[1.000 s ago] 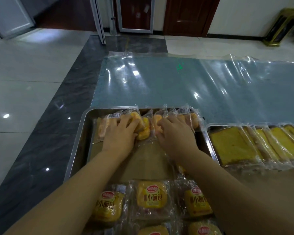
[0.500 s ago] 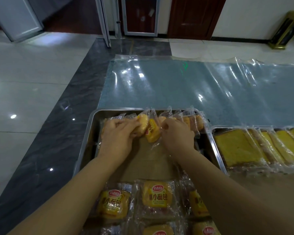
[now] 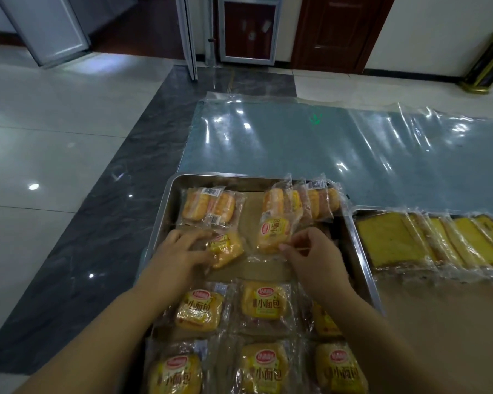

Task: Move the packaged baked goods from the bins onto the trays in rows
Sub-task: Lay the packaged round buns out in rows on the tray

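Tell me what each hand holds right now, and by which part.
Right hand pinches a clear-wrapped yellow bun packet by its near wrapper edge. Left hand rests its fingers on another yellow bun packet; whether it has a grip cannot be told.

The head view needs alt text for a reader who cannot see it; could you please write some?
Two bare hands set wrapped buns onto a steel tray: the left hand rests on one bun, the right hand pinches the wrapper of another. More buns fill the near rows, and a second tray of cake slices sits at right.
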The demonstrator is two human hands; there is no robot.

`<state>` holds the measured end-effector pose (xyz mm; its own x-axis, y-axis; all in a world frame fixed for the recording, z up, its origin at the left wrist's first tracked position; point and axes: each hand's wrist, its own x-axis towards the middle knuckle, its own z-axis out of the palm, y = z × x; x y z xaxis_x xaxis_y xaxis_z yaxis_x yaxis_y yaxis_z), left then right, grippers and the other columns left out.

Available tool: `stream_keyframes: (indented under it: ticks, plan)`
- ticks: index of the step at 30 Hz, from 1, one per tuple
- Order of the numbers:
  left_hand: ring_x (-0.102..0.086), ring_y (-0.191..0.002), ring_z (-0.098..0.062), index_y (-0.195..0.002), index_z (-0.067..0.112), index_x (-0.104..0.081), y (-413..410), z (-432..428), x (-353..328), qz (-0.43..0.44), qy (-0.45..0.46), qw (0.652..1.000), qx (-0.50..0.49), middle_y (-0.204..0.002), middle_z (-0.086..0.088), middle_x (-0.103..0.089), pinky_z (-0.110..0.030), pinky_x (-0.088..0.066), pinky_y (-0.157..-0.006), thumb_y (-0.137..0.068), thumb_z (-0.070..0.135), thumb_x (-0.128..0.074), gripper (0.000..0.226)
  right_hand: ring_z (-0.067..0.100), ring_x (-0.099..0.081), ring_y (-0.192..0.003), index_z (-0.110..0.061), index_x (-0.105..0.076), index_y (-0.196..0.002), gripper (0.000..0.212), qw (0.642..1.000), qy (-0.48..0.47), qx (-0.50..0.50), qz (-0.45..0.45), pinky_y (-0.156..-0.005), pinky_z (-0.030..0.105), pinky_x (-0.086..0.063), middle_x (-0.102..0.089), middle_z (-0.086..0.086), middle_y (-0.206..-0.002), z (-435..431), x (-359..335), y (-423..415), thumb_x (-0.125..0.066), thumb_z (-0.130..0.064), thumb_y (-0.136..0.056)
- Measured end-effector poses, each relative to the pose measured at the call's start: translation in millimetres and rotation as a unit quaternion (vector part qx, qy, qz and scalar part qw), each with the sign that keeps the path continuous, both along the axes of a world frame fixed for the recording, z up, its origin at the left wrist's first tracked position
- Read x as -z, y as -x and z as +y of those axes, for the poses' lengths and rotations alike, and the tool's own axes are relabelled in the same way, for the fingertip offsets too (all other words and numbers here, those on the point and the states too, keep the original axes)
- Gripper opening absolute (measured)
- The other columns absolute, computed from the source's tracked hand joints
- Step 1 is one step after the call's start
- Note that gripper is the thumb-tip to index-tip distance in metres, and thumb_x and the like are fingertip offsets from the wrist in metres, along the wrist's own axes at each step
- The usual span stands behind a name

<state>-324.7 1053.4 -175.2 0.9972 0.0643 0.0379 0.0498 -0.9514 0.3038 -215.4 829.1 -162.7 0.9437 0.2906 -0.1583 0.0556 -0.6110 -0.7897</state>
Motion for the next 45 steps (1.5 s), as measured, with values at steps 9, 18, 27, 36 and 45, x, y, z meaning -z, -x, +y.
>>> stream_keyframes:
  ticks: [9,18,27,36,45]
  plan:
    - [-0.036,-0.126,-0.011,-0.134,0.028,-0.043,-0.9,-0.3,15.9,0.021,0.097,0.992,-0.083,-0.138,0.009,-0.042,-0.027,-0.031,-0.102,-0.09,0.033,-0.057,0.047,0.01,-0.06,-0.073,-0.026,-0.061,-0.086,0.01,0.976,0.169,-0.116,-0.075,-0.065,0.029,-0.052,-0.062,-0.011,-0.078,2.7,-0.3,9.7,-0.063,-0.035,-0.085]
    - [-0.038,-0.13,-0.019,-0.142,0.032,-0.032,-9.0,6.7,30.8,0.072,0.019,0.996,-0.044,-0.151,0.004,-0.024,-0.03,-0.035,-0.103,-0.095,0.024,-0.049,0.051,0.017,-0.037,-0.127,-0.034,-0.047,-0.131,0.039,0.913,0.249,-0.299,-0.125,-0.097,0.035,-0.04,-0.037,-0.007,-0.142,11.7,19.3,-8.0,-0.051,-0.033,-0.092]
    - [-0.024,-0.134,-0.023,-0.122,0.017,-0.06,-7.4,-2.1,20.7,0.014,-0.017,0.996,-0.086,-0.143,-0.005,-0.038,-0.036,-0.024,-0.11,-0.092,0.041,-0.045,0.041,0.025,-0.042,-0.115,-0.018,-0.045,-0.124,0.048,0.901,0.359,-0.185,-0.161,-0.087,0.039,-0.043,-0.042,0.007,-0.127,37.9,22.5,4.4,-0.047,-0.051,-0.089]
    - [-0.037,-0.124,-0.023,-0.129,0.025,-0.044,-17.1,-19.1,26.3,0.042,0.006,0.989,-0.144,-0.135,-0.004,-0.04,-0.035,-0.04,-0.098,-0.09,0.05,-0.046,0.047,0.032,-0.028,-0.127,-0.033,-0.028,-0.137,0.05,0.929,0.3,-0.187,-0.106,-0.091,0.044,-0.042,-0.024,0.01,-0.14,47.4,32.0,10.3,-0.047,-0.043,-0.092]
    - [-0.033,-0.123,-0.025,-0.13,0.031,-0.039,-5.8,-20.5,24.7,0.061,-0.023,0.985,-0.161,-0.135,-0.003,-0.036,-0.038,-0.038,-0.099,-0.08,0.056,-0.057,0.059,0.033,-0.027,-0.127,-0.033,-0.035,-0.133,0.05,0.913,0.349,-0.19,-0.089,-0.089,0.045,-0.043,-0.028,0.01,-0.138,39.8,18.5,16.3,-0.053,-0.045,-0.089]
